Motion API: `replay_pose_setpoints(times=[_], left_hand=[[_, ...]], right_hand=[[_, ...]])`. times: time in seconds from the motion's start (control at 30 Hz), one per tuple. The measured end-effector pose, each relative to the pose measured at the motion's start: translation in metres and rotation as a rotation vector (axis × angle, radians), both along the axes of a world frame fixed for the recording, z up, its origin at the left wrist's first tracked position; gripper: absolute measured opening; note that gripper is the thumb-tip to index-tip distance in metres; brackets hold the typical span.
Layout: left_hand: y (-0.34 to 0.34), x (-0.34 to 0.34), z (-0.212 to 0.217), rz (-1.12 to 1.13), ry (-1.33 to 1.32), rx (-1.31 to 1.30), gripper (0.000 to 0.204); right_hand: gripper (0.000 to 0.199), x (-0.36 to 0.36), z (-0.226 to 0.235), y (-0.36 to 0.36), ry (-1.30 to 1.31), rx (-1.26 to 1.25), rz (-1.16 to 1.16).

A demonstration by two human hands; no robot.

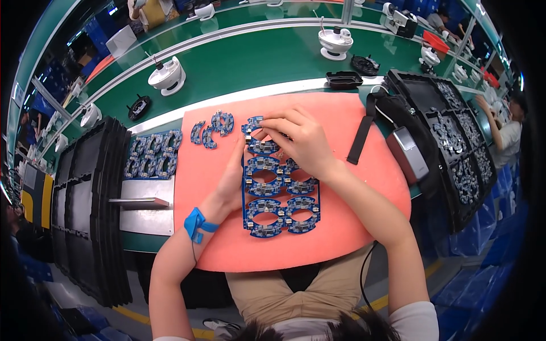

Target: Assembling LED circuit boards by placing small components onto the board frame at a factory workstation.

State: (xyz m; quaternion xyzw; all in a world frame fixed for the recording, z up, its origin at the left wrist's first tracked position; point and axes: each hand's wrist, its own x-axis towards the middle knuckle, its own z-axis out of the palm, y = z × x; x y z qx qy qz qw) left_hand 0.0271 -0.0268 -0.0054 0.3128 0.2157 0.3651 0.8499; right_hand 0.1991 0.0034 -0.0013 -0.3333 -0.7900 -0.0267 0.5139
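Observation:
A blue circuit board panel (pixel 266 200) with several oval openings lies lengthwise on the pink mat (pixel 227 250) in front of me. My left hand (pixel 230 179) grips the panel's left edge, its thumb pointing up along the side. At the panel's far end my right hand (pixel 304 141) has its fingers closed on the top left board section and covers the top right part. Several loose curved circuit boards (pixel 223 123) lie on the mat to the left of the far end. A blue wrist strap (pixel 197 224) with a cord is on my left wrist.
More board panels (pixel 151 154) lie at left, beyond a metal plate with an upright blade (pixel 142 202). Black trays (pixel 74 199) are stacked further left. At right are a grey box-shaped device (pixel 408 153), a black strap (pixel 361 139) and black trays of loose boards (pixel 449 133). White devices stand along the green conveyor (pixel 244 62).

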Motion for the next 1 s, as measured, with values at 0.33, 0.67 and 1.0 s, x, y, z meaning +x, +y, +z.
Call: replay_pose_setpoints(times=[0.33, 0.67, 1.0], left_hand=[[0.0, 0.001, 0.001, -0.01, 0.026, -0.018, 0.057], [0.007, -0.003, -0.017, -0.036, -0.105, -0.077, 0.055], [-0.002, 0.005, 0.001, -0.013, 0.027, -0.024, 0.068]], right_hand=[[0.01, 0.003, 0.004, 0.0, 0.027, -0.091, 0.164], [0.005, 0.005, 0.002, -0.005, -0.214, -0.119, 0.071], [0.011, -0.005, 0.006, -0.005, -0.138, -0.01, 0.028]])
